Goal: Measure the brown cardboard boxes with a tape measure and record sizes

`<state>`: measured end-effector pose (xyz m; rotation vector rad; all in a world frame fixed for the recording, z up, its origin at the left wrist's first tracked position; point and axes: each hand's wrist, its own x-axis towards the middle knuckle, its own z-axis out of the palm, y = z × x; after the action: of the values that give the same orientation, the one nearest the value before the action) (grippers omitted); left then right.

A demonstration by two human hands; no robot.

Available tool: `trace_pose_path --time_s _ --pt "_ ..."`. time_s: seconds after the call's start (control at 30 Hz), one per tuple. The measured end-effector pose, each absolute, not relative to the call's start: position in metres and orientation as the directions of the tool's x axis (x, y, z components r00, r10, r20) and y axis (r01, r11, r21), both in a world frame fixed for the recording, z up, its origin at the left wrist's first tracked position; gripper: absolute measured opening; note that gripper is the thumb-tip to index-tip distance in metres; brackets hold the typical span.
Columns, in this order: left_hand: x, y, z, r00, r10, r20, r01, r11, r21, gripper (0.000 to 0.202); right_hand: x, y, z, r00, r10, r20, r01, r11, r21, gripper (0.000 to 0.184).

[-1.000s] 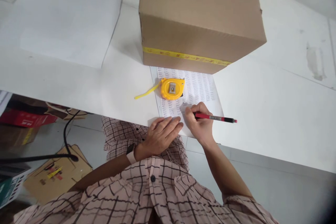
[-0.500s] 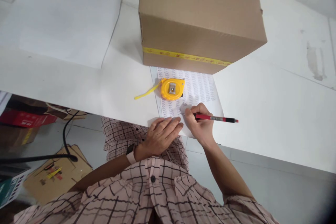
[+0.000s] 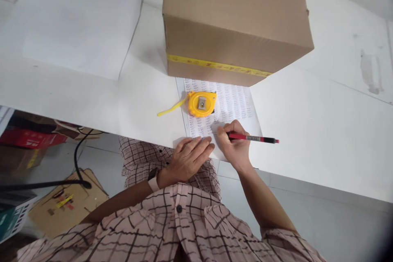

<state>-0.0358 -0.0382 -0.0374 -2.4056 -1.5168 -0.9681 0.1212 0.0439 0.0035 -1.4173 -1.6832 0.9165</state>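
A sheet of paper point(image 3: 236, 106) covered with columns of small handwriting lies at the table's near edge. My right hand point(image 3: 235, 147) grips a red and black pen point(image 3: 254, 138), its tip low over the lower part of the sheet. Flat on the sheet's lower left edge rests my left hand point(image 3: 190, 159), fingers stretched out and holding nothing. A yellow tape measure point(image 3: 201, 104) sits on the paper just beyond both hands, its yellow wrist strap trailing left. Behind it stands a closed cardboard box point(image 3: 221, 37) with yellow tape along its lower side, covering the paper's far end.
Large white sheets point(image 3: 82, 24) lie on the white table point(image 3: 322, 131) at the left. Below the table's front edge, at lower left, are a black cable point(image 3: 76, 159), flattened cardboard point(image 3: 67, 208) and a red box point(image 3: 27, 137).
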Motion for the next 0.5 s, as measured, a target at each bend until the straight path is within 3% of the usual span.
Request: trace_pose_path --time_s 0.5 --pt "-0.0355 -0.0372 -0.0368 0.281 0.764 0.581 0.852 -0.477 0.216 0.026 0.1199 0.0424 0.0011 -0.097 0.987 0.125 0.444 0.155 -0.882 0.031"
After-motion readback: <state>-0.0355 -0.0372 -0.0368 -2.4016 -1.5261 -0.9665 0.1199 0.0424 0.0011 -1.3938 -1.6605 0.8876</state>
